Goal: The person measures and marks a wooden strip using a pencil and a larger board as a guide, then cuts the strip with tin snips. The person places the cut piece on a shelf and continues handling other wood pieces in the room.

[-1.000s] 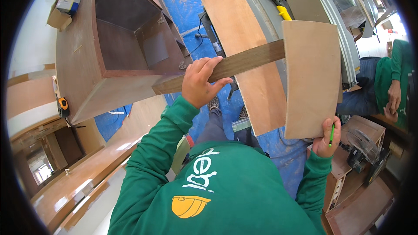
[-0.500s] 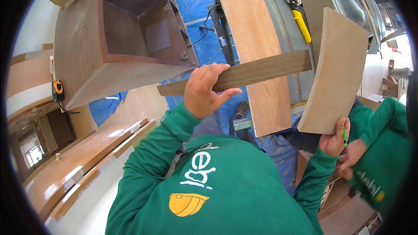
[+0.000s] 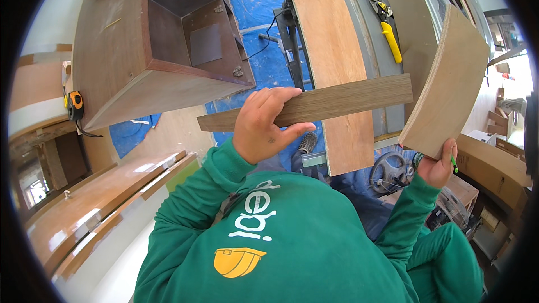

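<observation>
My left hand [image 3: 263, 123] is closed around a long, narrow strip of dark brown wood [image 3: 359, 97], thumb on the near edge and fingers over the far one. The strip crosses above a light plywood plank [image 3: 335, 50] on the worktable. At the right, my right hand [image 3: 437, 169] grips the lower end of a pale plywood board [image 3: 450, 81], which stands out away from me. A thin green pencil or pen [image 3: 454, 164] is tucked in the same hand. Yellow-handled snips [image 3: 387, 31] lie on the grey table surface beyond the strip.
A brown wooden cabinet [image 3: 112, 62] stands at the left, with an orange and black tape measure [image 3: 74, 104] at its side. Blue sheeting [image 3: 252, 17] covers the floor. Another person's green-clothed limb [image 3: 449, 264] is at the lower right, near cardboard boxes [image 3: 488, 165].
The plywood board and my right hand have shifted right. The strip's right end has moved slightly right and down. The other person's hands and upper body have left the view.
</observation>
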